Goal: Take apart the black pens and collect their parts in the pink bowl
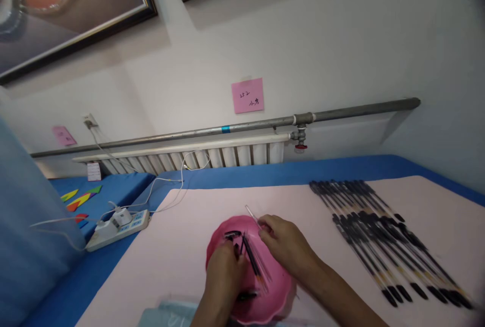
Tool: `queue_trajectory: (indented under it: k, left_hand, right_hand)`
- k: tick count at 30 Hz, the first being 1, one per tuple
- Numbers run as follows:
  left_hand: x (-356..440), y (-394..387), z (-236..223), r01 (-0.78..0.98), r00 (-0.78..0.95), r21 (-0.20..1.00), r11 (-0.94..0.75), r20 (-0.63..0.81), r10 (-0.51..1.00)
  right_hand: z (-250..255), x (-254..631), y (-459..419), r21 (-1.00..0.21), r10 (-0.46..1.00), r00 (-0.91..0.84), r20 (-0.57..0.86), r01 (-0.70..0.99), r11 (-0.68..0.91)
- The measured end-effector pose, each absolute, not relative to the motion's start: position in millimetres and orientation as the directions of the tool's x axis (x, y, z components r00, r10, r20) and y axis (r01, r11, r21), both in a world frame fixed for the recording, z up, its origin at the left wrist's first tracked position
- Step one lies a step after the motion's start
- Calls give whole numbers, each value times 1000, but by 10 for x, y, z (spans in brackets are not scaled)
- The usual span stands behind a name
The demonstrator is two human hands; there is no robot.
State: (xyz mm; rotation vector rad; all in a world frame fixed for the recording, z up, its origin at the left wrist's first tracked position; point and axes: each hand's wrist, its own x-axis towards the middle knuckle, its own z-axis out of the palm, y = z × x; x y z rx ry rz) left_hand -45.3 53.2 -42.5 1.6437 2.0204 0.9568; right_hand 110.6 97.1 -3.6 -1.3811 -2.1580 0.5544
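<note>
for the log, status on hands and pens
Left hand in pink bowl, among pen parts. Right hand pinching clear tube. Pens in two rows, right. Left hand hides some bowl.

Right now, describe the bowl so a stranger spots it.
On the pale pink cover in front of the radiator, look left of the black-capped pens. The bowl sits there, the left hand inside it. Its deeper pink and wavy rim set it apart from the cover.

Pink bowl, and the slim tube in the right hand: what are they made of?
The pink bowl looks like smooth, softly shiny plastic: even color, wavy moulded-looking rim. The slim tube in the right hand looks see-through, so probably clear plastic, though glass is possible.
</note>
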Motion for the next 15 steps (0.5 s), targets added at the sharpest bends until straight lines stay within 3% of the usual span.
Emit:
queue_trajectory:
  k: [2, 5, 7, 9, 15]
  left_hand:
    - [-532, 504, -365, 592, -272, 800, 96, 87, 959]
    - [-651, 478, -244, 37, -257, 995, 94, -81, 963]
    - [-720, 474, -160, -348, -230, 934, 81, -168, 959]
    - [-780, 477, -93, -552, -231, 833, 44, -204, 951]
    - [-913, 482, -58, -757, -359, 645, -107, -273, 893]
  right_hand:
    - [-25, 1113, 975, -662, 915, -340, 219, 637, 395]
    - [-8, 1100, 949, -773, 906, -345, 246, 493, 398]
    - [-2, 1070, 912, -800, 884, -389, 260, 426, 423]
    - [-4, 1026, 865, -801, 849, -457, 267, 385, 459]
    - [-81, 899, 744, -733, 749, -594, 294, 363, 576]
